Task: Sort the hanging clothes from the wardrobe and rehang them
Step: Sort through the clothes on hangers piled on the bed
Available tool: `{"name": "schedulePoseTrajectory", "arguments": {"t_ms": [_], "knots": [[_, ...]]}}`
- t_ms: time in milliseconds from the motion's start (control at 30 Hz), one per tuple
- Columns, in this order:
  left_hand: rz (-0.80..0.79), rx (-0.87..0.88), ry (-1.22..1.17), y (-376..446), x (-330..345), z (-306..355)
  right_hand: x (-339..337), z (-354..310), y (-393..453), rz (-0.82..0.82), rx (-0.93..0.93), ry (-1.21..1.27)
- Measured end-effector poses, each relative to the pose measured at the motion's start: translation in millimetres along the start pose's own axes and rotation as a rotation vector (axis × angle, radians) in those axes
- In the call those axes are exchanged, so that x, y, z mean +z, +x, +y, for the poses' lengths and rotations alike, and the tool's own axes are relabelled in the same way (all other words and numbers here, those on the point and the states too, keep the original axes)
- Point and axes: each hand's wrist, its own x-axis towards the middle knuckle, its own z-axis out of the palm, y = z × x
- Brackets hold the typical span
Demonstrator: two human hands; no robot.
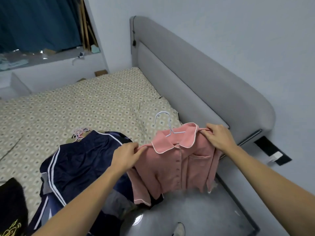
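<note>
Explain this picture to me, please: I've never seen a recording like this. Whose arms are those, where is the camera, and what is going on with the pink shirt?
There is no machine here. A person wears a wide-angle camera on the head, looking forward and down, so the two bare arms you see are their own.

The left hand and the right hand each pinch a shoulder of a pink button-up shirt with white piping. The shirt hangs on a pale hanger, whose hook sticks up above the collar.

Below is a bed with a patterned cover and a grey padded headboard. On the bed lies a pile of dark clothes, topmost a navy garment with white stripes; pink hangers poke out behind it. A black garment with a yellow print lies at the lower left.
</note>
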Motion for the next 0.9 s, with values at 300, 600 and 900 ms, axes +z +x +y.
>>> {"name": "schedulePoseTrajectory", "arguments": {"t_ms": [300, 600, 900], "knots": [[-0.056, -0.124, 0.034, 98.0, 52.4, 19.7, 25.3, 61.3, 107.7, -0.169, -0.096, -0.075], [-0.087, -0.220, 0.047, 205.0, 72.3, -8.7, 71.4, 66.7, 228.8, -0.241, -0.089, -0.180], [-0.143, -0.379, 0.168, 330.7, 101.2, -40.9, 140.9, 62.6, 376.7, -0.290, -0.170, -0.249]]}}
